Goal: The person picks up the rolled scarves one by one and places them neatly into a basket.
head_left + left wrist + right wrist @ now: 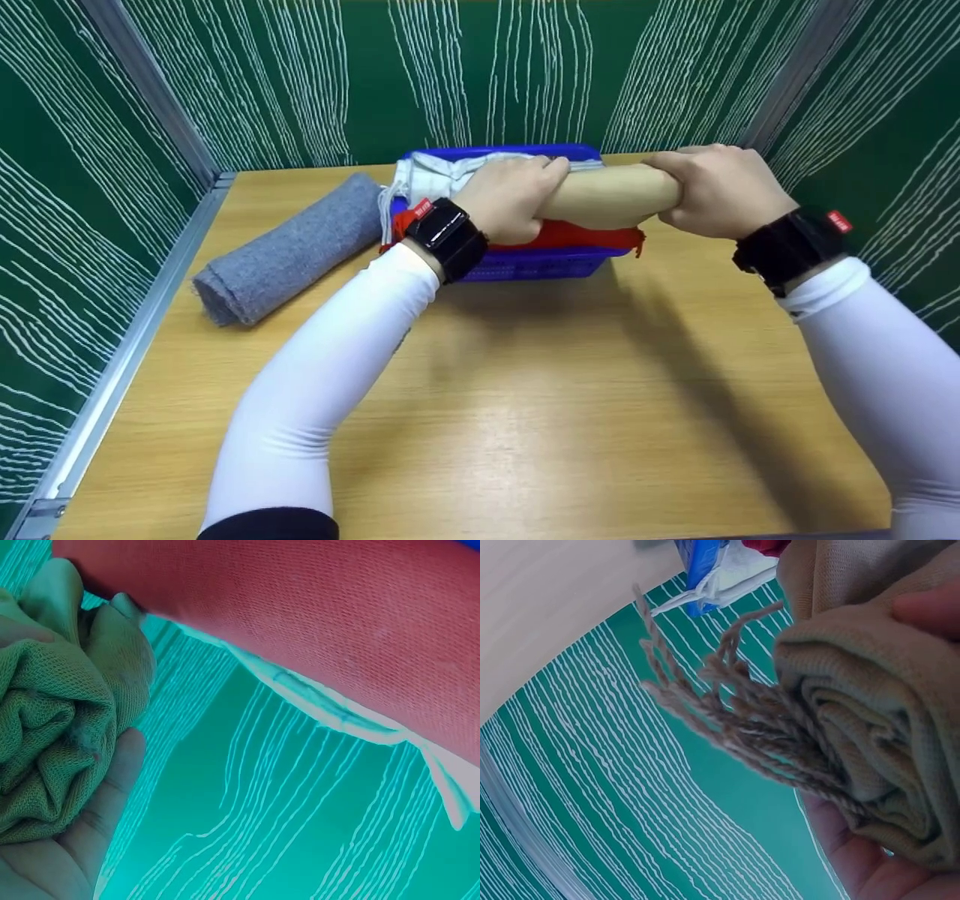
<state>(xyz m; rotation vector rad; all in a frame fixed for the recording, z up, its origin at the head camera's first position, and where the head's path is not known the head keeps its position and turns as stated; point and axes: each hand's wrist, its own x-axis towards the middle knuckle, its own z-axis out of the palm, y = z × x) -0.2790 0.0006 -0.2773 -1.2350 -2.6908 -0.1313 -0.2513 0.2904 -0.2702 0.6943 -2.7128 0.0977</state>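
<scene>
Both hands hold a rolled beige scarf (611,196) over a blue plastic basket (540,268). My left hand (510,196) grips its left end and my right hand (727,187) its right end. Twisted fringe (727,705) hangs from the roll beside the right hand in the right wrist view. In the left wrist view the opposite end shows bunched, spiralled folds. Inside the basket lie a red rolled scarf (577,236) at the front and a white fringed one (435,172) behind, both partly covered by the left hand and beige roll.
Left of the basket, a grey rolled cloth (300,247) lies diagonally on the wooden table (510,405). Green panels (480,75) with white wavy lines, set in metal framing, enclose the back and sides.
</scene>
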